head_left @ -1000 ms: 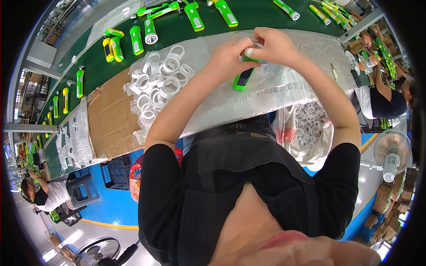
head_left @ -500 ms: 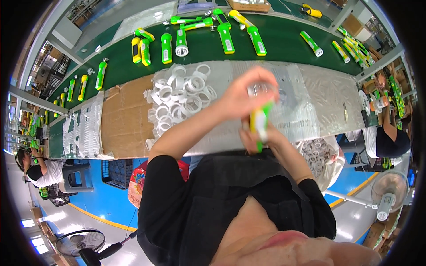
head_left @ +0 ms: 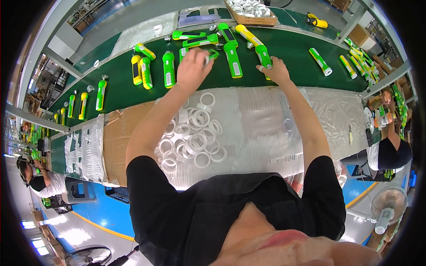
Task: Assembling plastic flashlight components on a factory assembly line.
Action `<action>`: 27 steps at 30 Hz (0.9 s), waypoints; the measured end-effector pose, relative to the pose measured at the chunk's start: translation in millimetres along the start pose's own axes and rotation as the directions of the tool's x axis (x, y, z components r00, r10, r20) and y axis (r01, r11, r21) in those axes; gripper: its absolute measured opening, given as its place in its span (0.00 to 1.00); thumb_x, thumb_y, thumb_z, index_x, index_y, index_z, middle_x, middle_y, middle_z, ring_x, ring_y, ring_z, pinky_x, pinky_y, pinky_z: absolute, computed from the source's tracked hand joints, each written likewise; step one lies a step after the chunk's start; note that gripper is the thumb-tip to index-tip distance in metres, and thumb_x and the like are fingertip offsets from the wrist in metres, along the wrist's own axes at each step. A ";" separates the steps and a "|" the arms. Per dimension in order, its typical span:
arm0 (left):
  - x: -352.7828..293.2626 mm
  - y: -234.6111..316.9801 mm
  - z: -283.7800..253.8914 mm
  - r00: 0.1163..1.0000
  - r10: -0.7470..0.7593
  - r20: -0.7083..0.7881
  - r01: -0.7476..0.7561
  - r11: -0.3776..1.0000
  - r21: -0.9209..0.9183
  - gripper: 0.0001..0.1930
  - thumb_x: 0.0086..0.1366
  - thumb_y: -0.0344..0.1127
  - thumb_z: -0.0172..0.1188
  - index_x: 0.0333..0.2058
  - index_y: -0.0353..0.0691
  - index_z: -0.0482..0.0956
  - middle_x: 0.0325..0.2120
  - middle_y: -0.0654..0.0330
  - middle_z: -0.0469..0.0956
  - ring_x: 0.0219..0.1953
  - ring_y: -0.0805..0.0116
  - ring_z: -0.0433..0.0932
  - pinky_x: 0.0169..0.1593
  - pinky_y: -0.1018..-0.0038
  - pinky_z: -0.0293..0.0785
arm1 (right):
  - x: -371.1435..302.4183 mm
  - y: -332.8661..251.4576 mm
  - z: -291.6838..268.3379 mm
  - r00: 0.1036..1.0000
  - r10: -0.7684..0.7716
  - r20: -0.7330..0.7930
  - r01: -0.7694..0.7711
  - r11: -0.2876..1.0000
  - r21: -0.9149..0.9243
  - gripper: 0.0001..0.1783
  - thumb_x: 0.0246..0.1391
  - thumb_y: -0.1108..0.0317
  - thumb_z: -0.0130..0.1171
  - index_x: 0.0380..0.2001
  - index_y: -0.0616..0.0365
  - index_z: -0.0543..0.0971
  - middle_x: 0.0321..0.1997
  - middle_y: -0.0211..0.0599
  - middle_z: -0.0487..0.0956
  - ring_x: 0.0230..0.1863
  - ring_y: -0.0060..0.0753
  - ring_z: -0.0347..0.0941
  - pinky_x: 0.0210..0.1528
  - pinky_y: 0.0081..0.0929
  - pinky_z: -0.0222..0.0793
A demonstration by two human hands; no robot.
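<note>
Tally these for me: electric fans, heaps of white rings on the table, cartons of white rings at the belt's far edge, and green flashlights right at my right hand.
Fans, one low left and one right: 2
Heap of white rings: 1
Carton of white rings: 1
Green flashlight at your right hand: 1
Total: 5

Between our forearms (head_left: 307, 122) we have open room over the plastic sheet (head_left: 259, 128), right of the piled white rings (head_left: 196, 142), which block low passage beside the left one. Past our left hand (head_left: 192, 68), flashlights (head_left: 199, 41) crowd the way; right of our right hand (head_left: 277, 72), the green surface (head_left: 296, 66) lies open up to a lone flashlight (head_left: 320, 61).
</note>
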State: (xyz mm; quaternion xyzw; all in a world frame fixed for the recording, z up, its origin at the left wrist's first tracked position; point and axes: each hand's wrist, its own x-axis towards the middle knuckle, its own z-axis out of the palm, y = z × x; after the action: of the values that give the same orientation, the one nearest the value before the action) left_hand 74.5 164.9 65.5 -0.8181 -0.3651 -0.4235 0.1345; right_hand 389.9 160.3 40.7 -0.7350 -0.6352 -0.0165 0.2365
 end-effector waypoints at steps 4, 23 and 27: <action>-9.8 -30.1 26.8 0.929 0.012 0.370 -0.006 1.000 -0.017 0.13 0.57 0.45 0.65 0.35 0.45 0.77 0.30 0.57 0.77 0.34 0.58 0.77 0.40 0.62 0.73 | 29.7 13.5 13.5 0.944 0.123 0.305 -0.085 0.987 -0.135 0.38 0.42 0.47 0.68 0.50 0.64 0.72 0.49 0.50 0.77 0.51 0.49 0.76 0.53 0.40 0.72; 62.0 -170.6 129.5 0.810 -0.361 0.463 0.342 0.931 0.127 0.30 0.52 0.47 0.65 0.51 0.40 0.68 0.44 0.48 0.78 0.48 0.46 0.76 0.53 0.60 0.72 | 179.8 -2.1 68.7 0.915 0.182 0.360 -0.086 0.960 -0.265 0.37 0.36 0.55 0.72 0.49 0.58 0.70 0.49 0.42 0.79 0.51 0.40 0.77 0.50 0.37 0.73; 63.2 -201.2 146.5 0.762 -0.627 0.162 0.620 0.779 0.093 0.37 0.50 0.60 0.62 0.45 0.31 0.65 0.35 0.43 0.81 0.41 0.43 0.80 0.46 0.57 0.75 | 205.0 18.3 74.8 0.904 -0.014 0.428 -0.184 0.890 0.417 0.30 0.32 0.54 0.73 0.36 0.68 0.81 0.34 0.46 0.81 0.33 0.35 0.80 0.39 0.33 0.74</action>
State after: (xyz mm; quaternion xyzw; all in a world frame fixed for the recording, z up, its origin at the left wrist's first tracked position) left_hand 42.2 413.3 8.8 -0.6833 -0.6340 -0.3605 -0.0344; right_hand 425.9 376.2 34.9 -0.6744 -0.6239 0.2990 0.2578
